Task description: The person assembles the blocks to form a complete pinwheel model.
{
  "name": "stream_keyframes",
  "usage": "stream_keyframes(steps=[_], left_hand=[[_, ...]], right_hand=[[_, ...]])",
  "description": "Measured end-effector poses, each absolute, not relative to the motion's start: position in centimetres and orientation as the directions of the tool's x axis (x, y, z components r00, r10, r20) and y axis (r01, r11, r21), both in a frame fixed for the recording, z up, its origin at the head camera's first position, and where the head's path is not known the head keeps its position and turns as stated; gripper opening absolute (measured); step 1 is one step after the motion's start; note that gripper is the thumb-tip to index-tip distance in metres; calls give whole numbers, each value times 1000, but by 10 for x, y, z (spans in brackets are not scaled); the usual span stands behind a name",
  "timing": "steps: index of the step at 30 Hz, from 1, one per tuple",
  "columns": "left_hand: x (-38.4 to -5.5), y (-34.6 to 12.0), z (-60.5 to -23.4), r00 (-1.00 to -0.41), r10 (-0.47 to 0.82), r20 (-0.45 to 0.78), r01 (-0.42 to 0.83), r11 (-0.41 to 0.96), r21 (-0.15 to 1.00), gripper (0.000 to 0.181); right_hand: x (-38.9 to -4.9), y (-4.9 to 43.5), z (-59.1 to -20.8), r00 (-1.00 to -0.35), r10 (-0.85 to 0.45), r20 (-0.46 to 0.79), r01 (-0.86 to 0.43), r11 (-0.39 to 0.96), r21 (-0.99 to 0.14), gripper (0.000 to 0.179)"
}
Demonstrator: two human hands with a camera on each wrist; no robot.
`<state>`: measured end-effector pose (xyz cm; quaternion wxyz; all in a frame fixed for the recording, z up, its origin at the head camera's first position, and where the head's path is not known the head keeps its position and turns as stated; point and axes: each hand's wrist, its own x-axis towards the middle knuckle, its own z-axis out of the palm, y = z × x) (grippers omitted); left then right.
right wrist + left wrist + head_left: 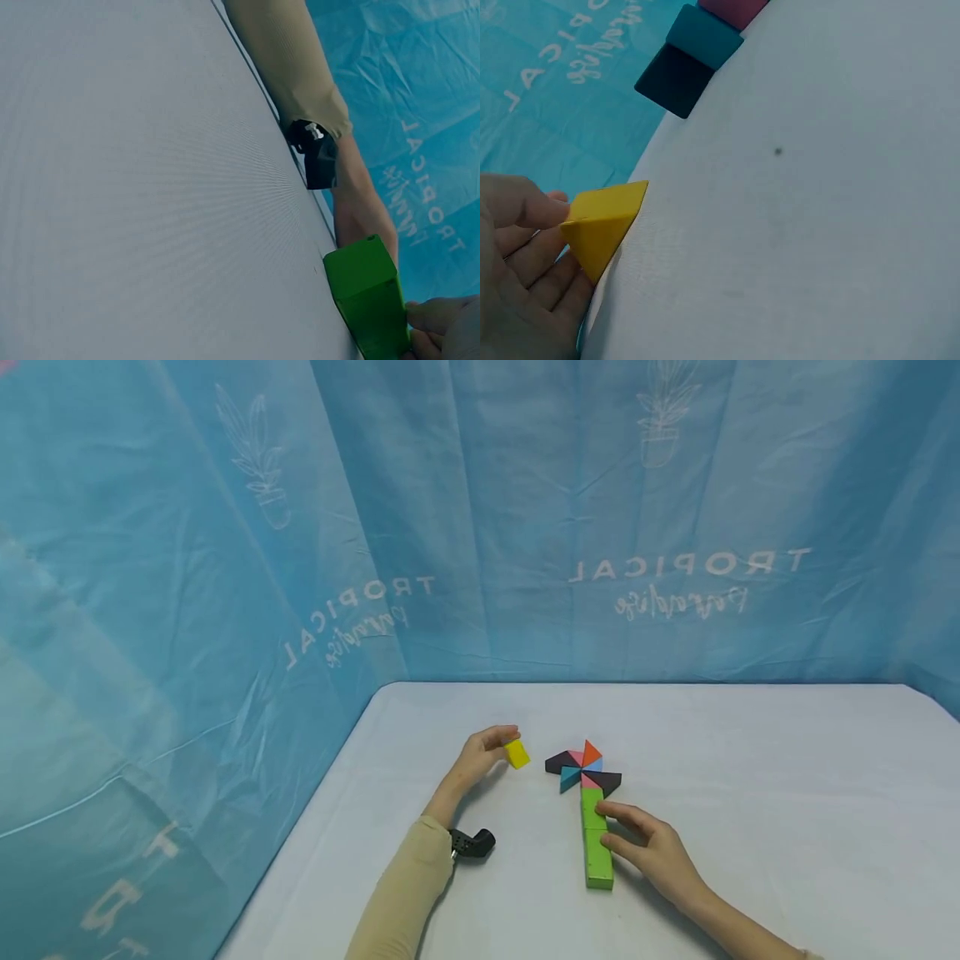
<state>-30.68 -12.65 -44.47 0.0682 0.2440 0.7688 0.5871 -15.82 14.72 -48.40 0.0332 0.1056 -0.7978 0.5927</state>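
My left hand [475, 762] pinches a yellow triangular block [517, 754] between thumb and fingers, left of a pinwheel of coloured blocks. In the left wrist view the yellow triangular block [604, 225] shows its wedge shape. The pinwheel has black, pink, teal, blue and orange [592, 752] wedge pieces meeting at a middle point. Two green rectangular blocks, a farther one [592, 810] and a nearer one [597, 864], lie end to end below it like a stem. My right hand [662, 853] touches their right side with thumb and finger. Its other fingers are partly hidden.
A white-covered table [787, 793] carries the blocks. Blue curtains [510, 527] with printed lettering hang behind it and on the left. A black wrist camera [474, 844] sits on the left wrist, low over the table.
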Motion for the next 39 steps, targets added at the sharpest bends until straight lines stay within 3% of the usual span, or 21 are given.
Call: stream_keyframes(steps=[11, 16, 21, 26, 33, 39], left_hand=[[-297, -132, -444, -866, 441, 235, 411, 361, 837, 33], [-302, -130, -457, -881, 425, 207, 378, 368, 850, 41], [-315, -129, -477, -913, 343, 221, 365, 446, 817, 39], [-317, -127, -474, -929, 251, 272, 367, 541, 756, 39], [-316, -128, -475, -917, 189, 351, 396, 528, 751, 36], [-307, -130, -480, -928, 207, 309, 371, 486, 791, 50]], right_hand=[[-156, 142, -488, -980, -119, 160, -186, 257, -948, 43], [-156, 143, -487, -981, -119, 154, -181, 268, -946, 43], [-157, 143, -485, -980, -118, 159, -186, 280, -942, 43], [-159, 145, -483, -977, -124, 171, -200, 289, -936, 43], [-160, 147, -480, -976, -128, 179, -209, 295, -932, 43], [-159, 147, -481, -977, -128, 170, -201, 295, -934, 44]])
